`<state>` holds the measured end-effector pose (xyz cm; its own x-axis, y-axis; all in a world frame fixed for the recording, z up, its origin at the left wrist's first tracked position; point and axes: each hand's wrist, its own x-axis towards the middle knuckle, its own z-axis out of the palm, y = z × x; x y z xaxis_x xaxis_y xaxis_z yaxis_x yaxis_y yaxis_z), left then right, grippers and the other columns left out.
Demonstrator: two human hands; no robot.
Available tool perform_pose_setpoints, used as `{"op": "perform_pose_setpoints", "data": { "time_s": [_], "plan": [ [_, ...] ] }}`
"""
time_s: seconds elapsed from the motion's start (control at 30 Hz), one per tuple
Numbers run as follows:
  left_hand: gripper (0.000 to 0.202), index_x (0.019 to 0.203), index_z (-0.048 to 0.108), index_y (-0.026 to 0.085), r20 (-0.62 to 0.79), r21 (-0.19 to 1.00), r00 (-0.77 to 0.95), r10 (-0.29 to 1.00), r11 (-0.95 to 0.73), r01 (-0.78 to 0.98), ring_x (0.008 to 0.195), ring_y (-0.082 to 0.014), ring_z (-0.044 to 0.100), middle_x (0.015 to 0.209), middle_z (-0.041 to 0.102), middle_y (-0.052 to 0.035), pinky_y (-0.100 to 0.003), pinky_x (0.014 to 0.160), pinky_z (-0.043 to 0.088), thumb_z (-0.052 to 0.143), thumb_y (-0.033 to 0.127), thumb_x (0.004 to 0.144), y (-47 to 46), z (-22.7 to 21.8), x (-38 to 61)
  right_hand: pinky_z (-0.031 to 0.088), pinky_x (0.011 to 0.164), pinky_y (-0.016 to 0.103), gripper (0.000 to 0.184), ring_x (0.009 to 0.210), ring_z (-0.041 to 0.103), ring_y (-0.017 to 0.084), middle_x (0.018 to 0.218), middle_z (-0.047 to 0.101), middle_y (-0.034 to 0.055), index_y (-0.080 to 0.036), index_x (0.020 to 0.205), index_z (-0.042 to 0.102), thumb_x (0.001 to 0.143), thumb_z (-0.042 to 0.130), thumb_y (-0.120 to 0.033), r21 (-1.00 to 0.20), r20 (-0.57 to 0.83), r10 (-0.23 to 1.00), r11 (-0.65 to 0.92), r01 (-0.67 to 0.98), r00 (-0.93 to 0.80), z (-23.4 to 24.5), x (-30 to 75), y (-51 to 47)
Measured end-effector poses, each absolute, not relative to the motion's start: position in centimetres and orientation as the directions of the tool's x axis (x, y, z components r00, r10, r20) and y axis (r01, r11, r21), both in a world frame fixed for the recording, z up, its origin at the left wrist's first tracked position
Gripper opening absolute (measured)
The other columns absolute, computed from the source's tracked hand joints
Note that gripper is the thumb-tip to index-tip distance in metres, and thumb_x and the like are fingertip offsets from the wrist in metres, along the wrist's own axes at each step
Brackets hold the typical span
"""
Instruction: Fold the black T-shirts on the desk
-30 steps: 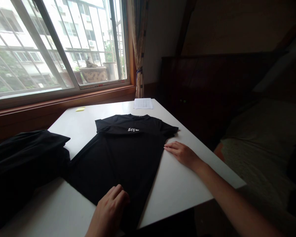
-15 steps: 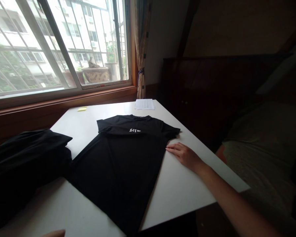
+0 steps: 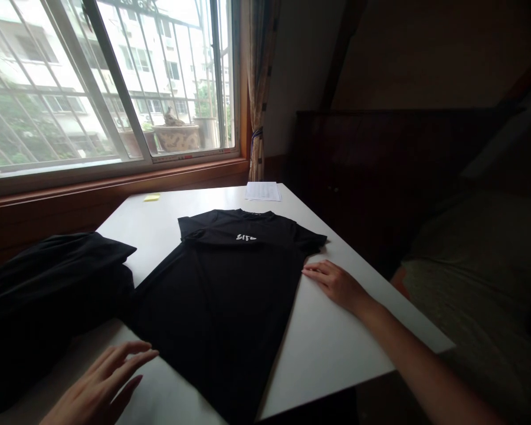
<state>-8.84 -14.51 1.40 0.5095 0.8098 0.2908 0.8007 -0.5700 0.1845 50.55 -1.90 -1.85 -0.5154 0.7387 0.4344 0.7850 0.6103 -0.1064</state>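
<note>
A black short-sleeved T-shirt [image 3: 230, 295] with small white lettering on its chest lies spread flat on the white table [image 3: 327, 336], its collar toward the window. At the shirt's right side edge, just below the sleeve, my right hand [image 3: 338, 286] has its fingers closed together, the tips on the fabric. My left hand [image 3: 108, 378] hovers low by the shirt's lower left hem, fingers stretched out and apart, holding nothing. Its fingertips come close to the hem; whether they touch is unclear.
A heap of dark cloth [image 3: 57, 283] covers the table's left side. Toward the far edge lie white papers [image 3: 263, 191] and a yellow sticky note [image 3: 151, 198]. Beyond are a barred window [image 3: 168, 77] and a tied curtain [image 3: 257, 118].
My left hand has come up from the bottom edge of the view to the shirt's lower left hem. My right hand stays at the shirt's side. The view has shifted slightly.
</note>
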Motion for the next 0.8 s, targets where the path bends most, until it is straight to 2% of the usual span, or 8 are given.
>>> {"op": "perform_pose_setpoints", "data": {
  "time_s": [0.1, 0.33, 0.47, 0.57, 0.67, 0.73, 0.8],
  "plan": [
    [0.033, 0.133, 0.060, 0.038, 0.275, 0.125, 0.562, 0.780, -0.609, 0.783, 0.110, -0.0202, 0.069, 0.128, 0.065, -0.0020, -0.026, 0.091, 0.059, 0.054, 0.044, 0.100, -13.1, 1.0, -8.0, 0.053, 0.102, 0.045, 0.047, 0.115, 0.062, 0.025, 0.123, 0.068, 0.0052, -0.031, 0.130, 0.066, 0.094, 0.051, -0.007, -0.121, 0.443, 0.742, 0.605, 0.787, -0.503, -1.8, 50.8, -1.9],
    [0.034, 0.129, 0.064, 0.039, 0.255, 0.076, 0.654, 0.712, -0.689, 0.721, 0.108, -0.0197, 0.070, 0.124, 0.068, -0.0019, -0.022, 0.089, 0.059, 0.063, 0.047, 0.096, -13.4, 1.1, -4.8, 0.051, 0.106, 0.047, 0.042, 0.120, 0.061, 0.025, 0.127, 0.066, 0.0063, -0.027, 0.133, 0.062, 0.097, 0.048, -0.013, -0.164, 0.499, 0.756, 0.561, 0.811, -0.423, -1.5, 50.8, -1.8],
    [0.040, 0.134, 0.061, 0.039, 0.287, 0.070, 0.697, 0.658, -0.739, 0.670, 0.118, -0.0256, 0.067, 0.131, 0.068, -0.0018, -0.032, 0.095, 0.059, 0.065, 0.046, 0.095, -13.9, 1.6, -1.7, 0.048, 0.111, 0.048, 0.042, 0.127, 0.058, 0.025, 0.134, 0.064, 0.0065, -0.027, 0.140, 0.057, 0.100, 0.046, -0.019, -0.187, 0.476, 0.774, 0.553, 0.812, -0.418, -1.4, 50.3, -1.6],
    [0.051, 0.144, 0.052, 0.035, 0.247, 0.090, 0.756, 0.606, -0.791, 0.605, 0.129, -0.0298, 0.059, 0.142, 0.060, -0.0036, -0.043, 0.101, 0.055, 0.065, 0.044, 0.095, -13.9, 2.3, 1.3, 0.046, 0.114, 0.050, 0.046, 0.134, 0.053, 0.026, 0.143, 0.059, 0.0064, -0.026, 0.146, 0.051, 0.101, 0.047, -0.023, -0.197, 0.449, 0.792, 0.539, 0.819, -0.414, -1.5, 50.2, -0.8],
    [0.069, 0.154, 0.037, 0.033, 0.141, 0.147, 0.814, 0.563, -0.825, 0.545, 0.137, -0.0321, 0.049, 0.152, 0.049, -0.0046, -0.052, 0.108, 0.048, 0.068, 0.043, 0.093, -13.2, 3.2, 4.4, 0.044, 0.115, 0.051, 0.045, 0.138, 0.050, 0.027, 0.149, 0.054, 0.0073, -0.024, 0.146, 0.052, 0.101, 0.046, -0.027, -0.198, 0.435, 0.804, 0.524, 0.828, -0.405, -2.0, 50.7, 0.4],
    [0.080, 0.158, 0.027, 0.031, 0.088, 0.198, 0.831, 0.549, -0.827, 0.526, 0.142, -0.0318, 0.042, 0.157, 0.042, -0.0051, -0.055, 0.112, 0.042, 0.071, 0.041, 0.092, -12.3, 3.9, 6.4, 0.044, 0.115, 0.054, 0.043, 0.138, 0.049, 0.029, 0.148, 0.054, 0.0092, -0.021, 0.144, 0.055, 0.102, 0.045, -0.028, -0.209, 0.442, 0.815, 0.499, 0.841, -0.374, -2.3, 51.1, 1.4],
    [0.086, 0.159, 0.023, 0.028, 0.067, 0.239, 0.849, 0.524, -0.835, 0.496, 0.146, -0.0313, 0.035, 0.159, 0.037, -0.0061, -0.054, 0.117, 0.036, 0.073, 0.040, 0.091, -11.1, 4.5, 8.4, 0.043, 0.115, 0.056, 0.043, 0.139, 0.048, 0.030, 0.147, 0.056, 0.0109, -0.019, 0.142, 0.057, 0.103, 0.043, -0.029, -0.222, 0.451, 0.826, 0.471, 0.854, -0.338, -2.8, 51.5, 2.4]
  ]
}}
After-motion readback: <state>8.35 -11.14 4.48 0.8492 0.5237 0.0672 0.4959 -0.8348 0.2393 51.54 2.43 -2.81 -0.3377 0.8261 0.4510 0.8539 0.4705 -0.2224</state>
